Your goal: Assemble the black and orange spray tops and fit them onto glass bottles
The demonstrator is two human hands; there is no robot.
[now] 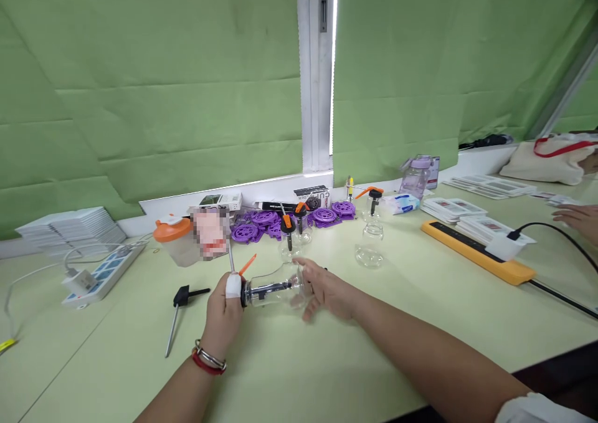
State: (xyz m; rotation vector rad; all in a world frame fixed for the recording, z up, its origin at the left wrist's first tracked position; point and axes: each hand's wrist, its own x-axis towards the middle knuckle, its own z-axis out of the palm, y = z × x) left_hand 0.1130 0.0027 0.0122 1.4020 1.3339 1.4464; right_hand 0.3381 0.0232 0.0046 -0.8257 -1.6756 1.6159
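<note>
While the clear bottle (275, 291) is held sideways, gripped by the left hand (224, 314) at its black cap (243, 292) and steadied by the right hand (327, 293), cap fitting is judged under way, firm twisting being needed.

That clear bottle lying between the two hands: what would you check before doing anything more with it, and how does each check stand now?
1. Clear bottle held at both ends: ok, left hand at the black cap, right hand at the base.
2. Cap fully seated: cannot tell.
3. Bottle supported: ok, lying on its side low over the table.
4. Spare black pump piece within reach: ok, left of the left hand.
5. Upright empty bottle clear of the hands: ok, farther back.
</note>
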